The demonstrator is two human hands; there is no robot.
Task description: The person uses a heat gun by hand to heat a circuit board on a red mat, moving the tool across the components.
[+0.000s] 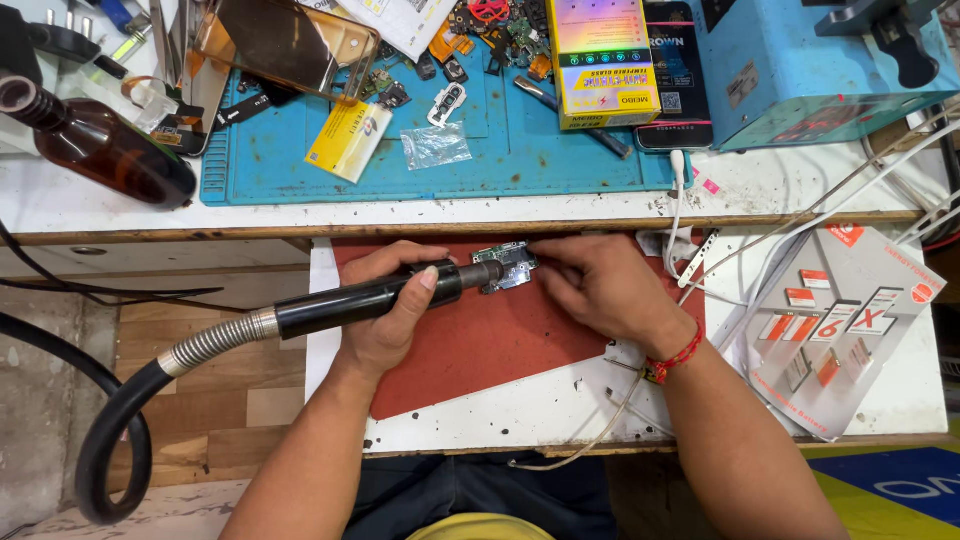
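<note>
My left hand [385,320] grips a black hot-air wand [370,296] with a ribbed metal collar and a thick black hose [110,440] trailing to the left. Its nozzle tip rests against a small green and silver circuit board [512,266]. My right hand [600,285] pinches the right edge of that board and holds it over a red mat [480,345] on a pull-out shelf. A red thread bracelet circles my right wrist.
A blue work mat [450,165] on the bench above holds phone parts, a yellow packet and a clear bag. A brown bottle [105,145] lies at the left, a blue machine [800,70] at the right. White cables and a card of small parts [850,330] sit right.
</note>
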